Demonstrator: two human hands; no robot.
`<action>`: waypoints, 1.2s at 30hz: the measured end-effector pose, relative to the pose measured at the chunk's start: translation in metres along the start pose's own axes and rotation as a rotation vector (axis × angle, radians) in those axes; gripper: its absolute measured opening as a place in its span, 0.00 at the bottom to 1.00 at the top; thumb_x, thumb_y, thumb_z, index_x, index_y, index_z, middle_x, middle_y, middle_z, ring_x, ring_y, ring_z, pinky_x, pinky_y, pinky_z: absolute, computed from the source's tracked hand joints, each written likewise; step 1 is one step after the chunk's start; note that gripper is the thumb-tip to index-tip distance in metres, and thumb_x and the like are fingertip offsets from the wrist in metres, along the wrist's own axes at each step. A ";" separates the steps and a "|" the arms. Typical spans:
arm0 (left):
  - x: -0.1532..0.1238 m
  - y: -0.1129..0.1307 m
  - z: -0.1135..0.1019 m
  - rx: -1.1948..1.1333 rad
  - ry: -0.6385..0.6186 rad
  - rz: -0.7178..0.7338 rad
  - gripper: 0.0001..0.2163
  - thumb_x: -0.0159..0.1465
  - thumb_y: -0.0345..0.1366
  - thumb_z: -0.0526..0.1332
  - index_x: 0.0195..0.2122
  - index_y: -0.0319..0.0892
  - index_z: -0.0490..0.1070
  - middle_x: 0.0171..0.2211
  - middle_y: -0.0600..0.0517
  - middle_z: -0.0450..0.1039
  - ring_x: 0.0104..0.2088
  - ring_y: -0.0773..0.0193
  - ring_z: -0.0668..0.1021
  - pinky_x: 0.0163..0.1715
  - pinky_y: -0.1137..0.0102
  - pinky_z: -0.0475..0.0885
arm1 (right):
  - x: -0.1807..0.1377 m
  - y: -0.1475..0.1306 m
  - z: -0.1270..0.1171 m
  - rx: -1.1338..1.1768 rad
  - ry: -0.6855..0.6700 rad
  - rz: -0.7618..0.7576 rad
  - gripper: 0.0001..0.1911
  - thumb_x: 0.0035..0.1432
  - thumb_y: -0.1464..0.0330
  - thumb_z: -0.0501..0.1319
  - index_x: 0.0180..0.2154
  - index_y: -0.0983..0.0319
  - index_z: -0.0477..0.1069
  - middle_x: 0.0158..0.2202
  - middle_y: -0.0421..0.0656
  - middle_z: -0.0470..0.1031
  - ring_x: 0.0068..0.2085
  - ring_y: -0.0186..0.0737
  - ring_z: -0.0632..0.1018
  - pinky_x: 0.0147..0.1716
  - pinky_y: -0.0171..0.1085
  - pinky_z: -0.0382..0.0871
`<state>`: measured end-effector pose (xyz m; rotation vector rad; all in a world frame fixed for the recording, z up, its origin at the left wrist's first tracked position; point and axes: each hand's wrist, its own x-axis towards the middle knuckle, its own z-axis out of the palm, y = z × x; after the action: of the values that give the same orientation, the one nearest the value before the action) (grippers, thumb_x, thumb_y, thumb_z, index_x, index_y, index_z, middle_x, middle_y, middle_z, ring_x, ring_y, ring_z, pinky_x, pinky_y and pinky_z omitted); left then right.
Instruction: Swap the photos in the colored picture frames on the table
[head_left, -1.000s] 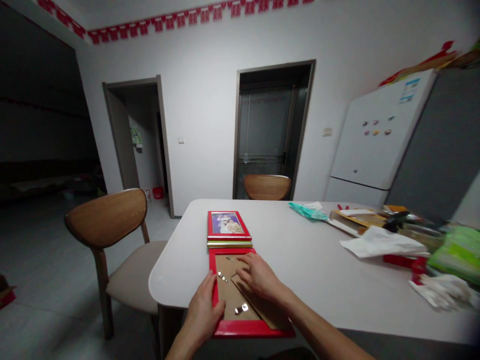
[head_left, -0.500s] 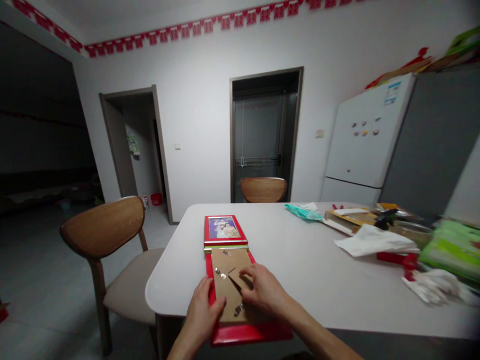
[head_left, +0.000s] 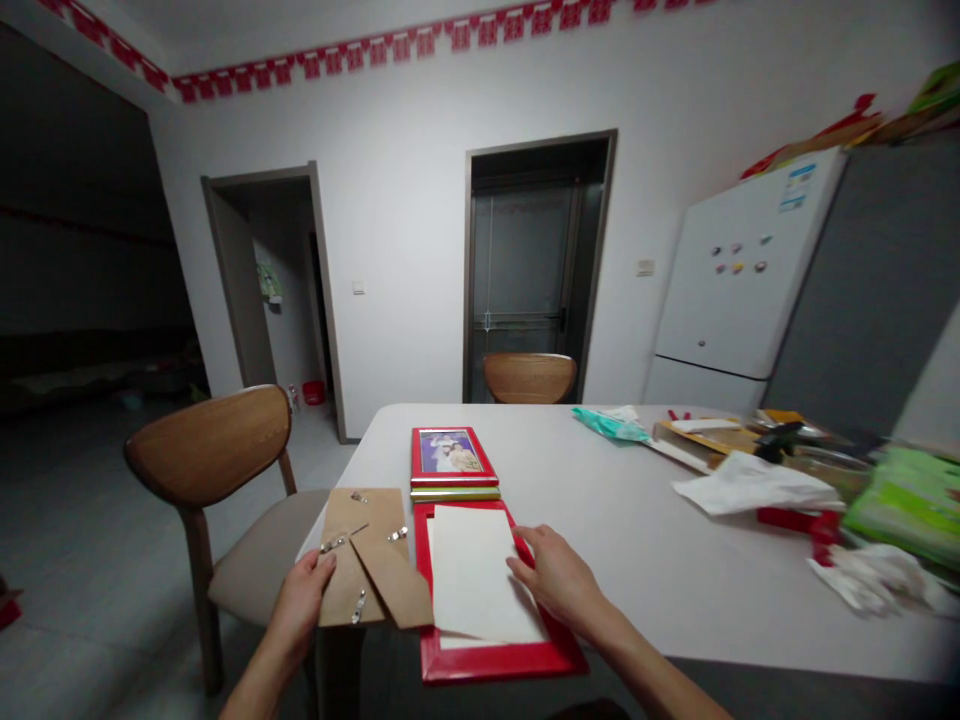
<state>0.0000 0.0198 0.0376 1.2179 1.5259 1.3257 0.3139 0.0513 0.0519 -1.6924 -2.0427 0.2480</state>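
My left hand [head_left: 301, 595] is closed on the left edge of a brown backing board [head_left: 337, 590], which has metal clips and a fold-out stand flap. The board is held to the left of a red picture frame [head_left: 517, 660], its lower right corner over the frame's left side. Inside that frame, lying face down on the table, rests a white sheet [head_left: 480, 575] with paper beneath it, slightly askew. My right hand [head_left: 559, 575] is over the frame's right side, thumb and fingers apart at the sheet's right edge. Beyond stands a smaller red framed photo [head_left: 454, 455].
On the white table [head_left: 600, 520], the right side carries a teal packet [head_left: 611, 425], crumpled white paper [head_left: 757, 482], white gloves [head_left: 877, 580] and a green package [head_left: 911, 500]. Wooden chairs stand at the left [head_left: 214, 440] and far side [head_left: 529, 378].
The backing board has come off the red frame and moved left in my left hand, uncovering the white sheet. My right hand has let go of the stand flap and shifted slightly right.
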 end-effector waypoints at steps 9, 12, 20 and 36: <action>0.010 -0.003 -0.020 0.374 0.217 0.065 0.19 0.45 0.40 0.57 0.39 0.37 0.65 0.32 0.47 0.71 0.38 0.51 0.72 0.40 0.58 0.63 | -0.006 -0.017 0.010 -0.127 -0.075 -0.199 0.13 0.49 0.67 0.51 0.37 0.60 0.69 0.43 0.46 0.67 0.45 0.43 0.64 0.42 0.39 0.55; -0.006 0.009 0.002 0.458 0.240 0.189 0.21 0.47 0.39 0.55 0.43 0.38 0.63 0.45 0.44 0.65 0.49 0.52 0.65 0.50 0.60 0.56 | -0.003 -0.024 0.011 -0.040 -0.138 -0.275 0.13 0.49 0.72 0.49 0.34 0.58 0.70 0.40 0.42 0.69 0.44 0.40 0.66 0.42 0.39 0.54; -0.072 0.028 0.099 0.697 -0.366 0.385 0.28 0.46 0.40 0.61 0.49 0.37 0.62 0.53 0.42 0.59 0.54 0.52 0.60 0.54 0.59 0.52 | -0.005 -0.009 0.015 0.055 -0.027 -0.209 0.14 0.48 0.71 0.50 0.37 0.61 0.70 0.44 0.45 0.67 0.47 0.40 0.65 0.46 0.36 0.54; -0.069 0.042 0.125 0.553 -0.428 0.314 0.34 0.47 0.44 0.61 0.54 0.38 0.54 0.56 0.44 0.53 0.55 0.53 0.58 0.53 0.62 0.54 | -0.002 -0.007 -0.027 1.085 -0.129 0.355 0.28 0.45 0.70 0.49 0.51 0.63 0.51 0.30 0.43 0.73 0.25 0.35 0.74 0.24 0.34 0.67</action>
<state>0.1439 -0.0139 0.0550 2.0087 1.4608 0.7516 0.3208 0.0433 0.0777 -1.2743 -1.2090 1.3212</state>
